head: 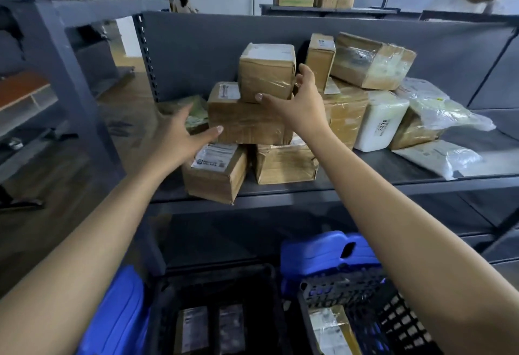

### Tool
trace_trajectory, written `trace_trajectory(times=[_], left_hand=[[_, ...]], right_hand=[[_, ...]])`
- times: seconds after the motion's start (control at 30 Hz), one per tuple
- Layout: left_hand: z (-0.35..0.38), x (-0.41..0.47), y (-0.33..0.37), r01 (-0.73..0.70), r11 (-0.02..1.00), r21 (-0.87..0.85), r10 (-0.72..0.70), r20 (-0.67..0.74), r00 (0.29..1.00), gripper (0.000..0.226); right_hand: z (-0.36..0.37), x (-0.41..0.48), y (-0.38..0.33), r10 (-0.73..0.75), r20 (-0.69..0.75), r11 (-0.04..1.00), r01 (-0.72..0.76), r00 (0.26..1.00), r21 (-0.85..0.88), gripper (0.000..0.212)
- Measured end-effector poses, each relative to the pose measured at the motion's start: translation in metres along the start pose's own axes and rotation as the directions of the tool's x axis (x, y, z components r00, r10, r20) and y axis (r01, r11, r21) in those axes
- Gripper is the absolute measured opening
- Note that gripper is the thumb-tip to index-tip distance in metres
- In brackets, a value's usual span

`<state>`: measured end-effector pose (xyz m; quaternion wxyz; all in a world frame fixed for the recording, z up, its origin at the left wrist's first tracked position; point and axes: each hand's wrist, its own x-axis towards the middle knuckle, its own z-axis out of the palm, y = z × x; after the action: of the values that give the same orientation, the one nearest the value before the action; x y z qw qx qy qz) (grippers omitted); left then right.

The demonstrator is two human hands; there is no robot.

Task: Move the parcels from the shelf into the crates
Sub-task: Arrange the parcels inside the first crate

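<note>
Both hands spread, fingers straight, nothing clamped yet: right hand [297, 99] fans round the right front corner of the small taped carton [266, 73] topping the stack on the shelf [365, 183], and the left hand [179, 132] has its thumb against the carton below [247, 121]. Cartons look stiff and light but tape-slick, so best squeezed on opposite side faces. The crates [365, 293] sit beneath, some parcels already inside.

Black crates [213, 278]: two. White poly bags [379, 121]: three. Hands [179, 135]: two.
</note>
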<state>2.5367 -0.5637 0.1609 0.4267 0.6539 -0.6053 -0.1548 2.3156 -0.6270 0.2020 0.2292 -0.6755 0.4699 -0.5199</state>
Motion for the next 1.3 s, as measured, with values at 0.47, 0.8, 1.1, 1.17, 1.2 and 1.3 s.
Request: trace_trajectory(times=[0.47,0.8,1.1,1.17,1.2,1.3], left_hand=[[0.034,0.054,-0.017,-0.063,0.987,-0.147,0.074,0.066,0.995,0.052],[0.048,0.064,-0.019,-0.095,0.988,-0.119,0.09,-0.045,0.995,0.05],[0.046,0.051,-0.026,-0.161,0.975,-0.152,0.137,-0.157,0.978,0.044],[0.043,0.047,-0.028,-0.162,0.975,-0.15,0.135,-0.175,0.975,0.043],[0.04,0.043,-0.029,-0.158,0.978,-0.137,0.132,-0.185,0.974,0.04],[0.033,0.031,-0.029,-0.149,0.979,-0.14,0.121,-0.193,0.974,0.039]], right_hand=[[0.016,0.022,0.012,0.068,-0.045,0.995,-0.071,0.997,-0.067,0.076],[0.016,0.027,0.012,0.059,-0.066,0.996,-0.064,0.996,-0.064,0.062],[0.009,0.013,0.01,0.023,-0.092,1.0,-0.023,0.996,0.003,0.062],[0.003,0.007,0.01,0.009,-0.116,1.0,-0.007,0.993,0.016,0.062],[-0.001,0.004,0.01,0.007,-0.125,1.0,-0.004,0.992,0.025,0.062],[-0.015,-0.009,0.012,0.008,-0.135,0.998,0.0,0.991,0.057,0.054]])
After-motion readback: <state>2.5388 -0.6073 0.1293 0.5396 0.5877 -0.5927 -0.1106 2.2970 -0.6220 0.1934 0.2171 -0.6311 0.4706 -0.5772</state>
